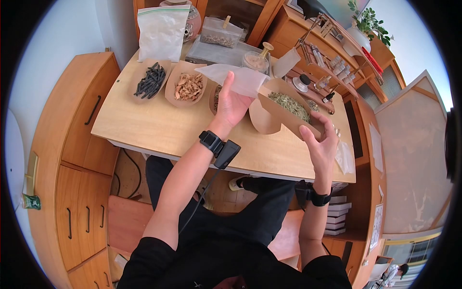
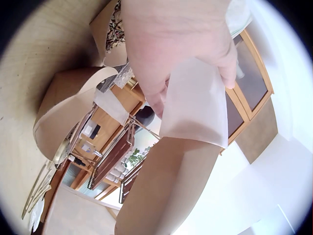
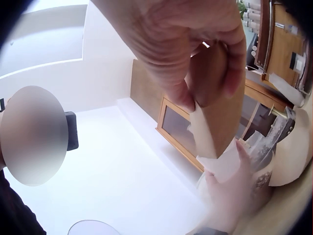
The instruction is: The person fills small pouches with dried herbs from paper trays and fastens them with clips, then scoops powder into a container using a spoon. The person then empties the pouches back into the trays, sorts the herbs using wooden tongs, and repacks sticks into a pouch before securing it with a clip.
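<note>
My left hand (image 1: pixel 234 102) holds a white translucent pouch (image 1: pixel 246 83), its thumb pointing up along it. With thumb and fingers, my right hand (image 1: pixel 321 147) pinches one end of a brown paper tray (image 1: pixel 288 117). The tray's other end meets the pouch's mouth; in the left wrist view the tray (image 2: pixel 166 181) lines up with the pouch (image 2: pixel 195 105). Dried greenish herb (image 1: pixel 291 105) shows just beyond the tray's near wall in the head view. Another paper tray (image 1: pixel 262 118) sits on the table below, and one with brown bits is partly hidden behind my left hand.
Trays of dark sticks (image 1: pixel 150 81) and pale wood chips (image 1: pixel 187 87) stand at the table's left. Behind them are a white zip bag (image 1: pixel 162 31), a clipped pouch (image 1: pixel 222 32) and a glass jar (image 1: pixel 255 61). A wooden rack (image 1: pixel 327 60) with small bottles stands at the right.
</note>
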Demonstrator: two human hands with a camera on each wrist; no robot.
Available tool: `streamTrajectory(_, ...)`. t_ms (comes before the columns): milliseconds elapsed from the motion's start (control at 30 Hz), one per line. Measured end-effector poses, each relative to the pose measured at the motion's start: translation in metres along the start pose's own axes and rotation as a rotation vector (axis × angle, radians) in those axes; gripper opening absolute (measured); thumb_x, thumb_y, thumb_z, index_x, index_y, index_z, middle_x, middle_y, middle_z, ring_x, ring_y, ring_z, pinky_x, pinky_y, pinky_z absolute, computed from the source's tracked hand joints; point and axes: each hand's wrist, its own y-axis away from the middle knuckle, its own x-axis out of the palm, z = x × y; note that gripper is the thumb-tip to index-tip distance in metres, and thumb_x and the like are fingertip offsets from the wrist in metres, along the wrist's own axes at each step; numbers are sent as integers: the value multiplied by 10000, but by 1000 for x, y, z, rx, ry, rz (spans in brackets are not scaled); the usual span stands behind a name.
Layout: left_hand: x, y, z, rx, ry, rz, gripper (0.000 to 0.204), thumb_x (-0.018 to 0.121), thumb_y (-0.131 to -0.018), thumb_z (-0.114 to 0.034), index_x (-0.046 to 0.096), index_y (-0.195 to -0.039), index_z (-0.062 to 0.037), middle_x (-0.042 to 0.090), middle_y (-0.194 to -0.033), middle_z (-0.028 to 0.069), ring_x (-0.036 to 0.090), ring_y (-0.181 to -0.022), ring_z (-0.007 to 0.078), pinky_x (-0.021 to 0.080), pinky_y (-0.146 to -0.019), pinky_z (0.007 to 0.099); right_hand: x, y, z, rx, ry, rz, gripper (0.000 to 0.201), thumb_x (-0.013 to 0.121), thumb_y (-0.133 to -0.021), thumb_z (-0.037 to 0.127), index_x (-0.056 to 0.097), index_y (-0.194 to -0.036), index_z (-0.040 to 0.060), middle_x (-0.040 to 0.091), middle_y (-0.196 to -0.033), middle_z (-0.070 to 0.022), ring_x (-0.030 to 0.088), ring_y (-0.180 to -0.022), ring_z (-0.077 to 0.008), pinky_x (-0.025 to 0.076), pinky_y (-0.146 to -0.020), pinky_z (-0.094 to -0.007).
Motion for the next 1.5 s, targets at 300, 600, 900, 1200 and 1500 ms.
streamTrajectory(300, -4, -1, 2, -12, 2, 28, 615, 616, -901, -527, 502, -1288, -63, 580, -1272, 77, 533, -1192, 233, 393, -1048, 419, 10, -3, 2, -123, 194, -38, 445, 804, -763, 133, 597, -1134, 1, 568, -1127, -107, 573, -1055, -217, 453, -942, -320)
streamTrajectory(600, -7, 3, 6, -100, -95, 172, 795, 700, -849, -498, 386, -1431, -56, 504, -1404, 88, 452, -1312, 237, 334, -1125, 430, 9, -16, 15, -305, 332, 13, 474, 811, -736, 108, 583, -1139, 8, 568, -1108, -117, 574, -1056, -249, 458, -942, -332)
streamTrajectory(900, -5, 1, 6, -157, -70, 322, 994, 853, -714, -407, 286, -1504, -203, 411, -1466, 24, 392, -1352, 198, 328, -1144, 409, -6, -38, 26, -381, 306, 135, 480, 805, -724, 94, 577, -1138, 17, 568, -1108, -96, 568, -1059, -227, 453, -940, -335)
streamTrajectory(1200, -2, 3, 7, -198, -93, 300, 1057, 869, -691, -197, 223, -1528, -219, 398, -1465, 20, 412, -1342, 203, 343, -1146, 398, -20, -53, 41, -277, 294, 254, 500, 800, -724, 100, 566, -1158, 17, 562, -1115, -96, 563, -1071, -223, 439, -953, -331)
streamTrajectory(1500, -9, 1, 9, -217, 2, 327, 959, 792, -768, -63, 239, -1526, -264, 425, -1403, -45, 474, -1230, 135, 383, -1081, 389, -24, -64, 55, -314, 375, 353, 535, 797, -721, 90, 550, -1191, 18, 548, -1150, -97, 564, -1090, -222, 443, -972, -327)
